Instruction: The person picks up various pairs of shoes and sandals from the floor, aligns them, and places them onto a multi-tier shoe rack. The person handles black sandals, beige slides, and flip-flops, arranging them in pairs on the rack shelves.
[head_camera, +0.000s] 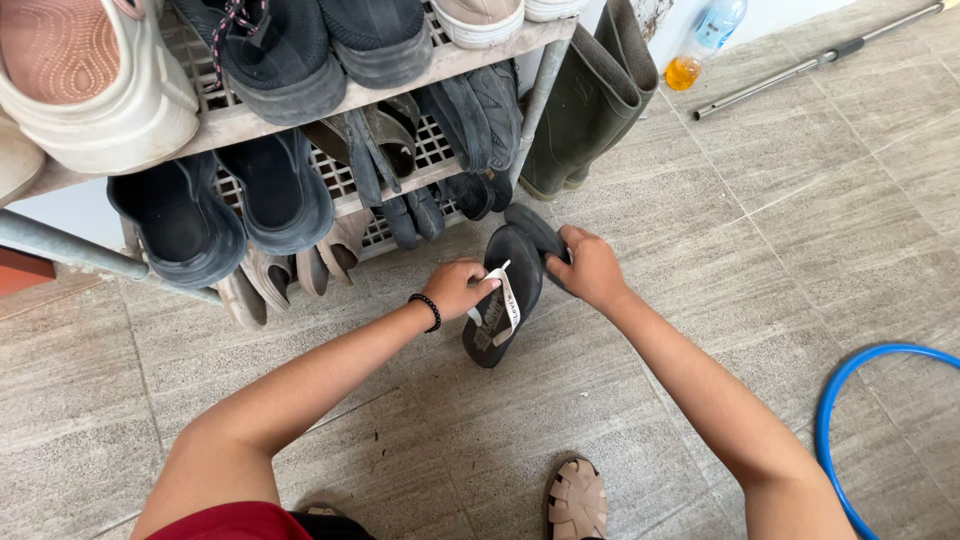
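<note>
The left hand (458, 287) is closed on a black flip-flop (503, 305), fingers curled over its white strap near the toe end. This flip-flop lies sole-down on the tiled floor (800, 200), just in front of the shoe rack (300, 105). Its long axis runs from the heel, nearest the person, up and slightly right toward the rack's lower shelf.

The right hand (590, 268) is closed on a second flip-flop (535, 235), pinching its edge. That one is tilted up off the floor, its far end close to the rack's right post, and it touches or overlaps the toe of the first; the exact contact is hidden by the fingers. Both hands are about equally near the pair, one on each, with the first flip-flop lying between the two wrists.

The rack holds dark shoes and sandals on its lower shelves and a pale sneaker (90, 80) at the upper left. Green rubber boots (590, 100) lean beside the right post. A bottle (700, 45) and a metal pole (820, 58) lie further back, and a blue hose (850, 400) curves at the floor's right edge. A sandalled foot (576, 498) shows at the bottom edge.
</note>
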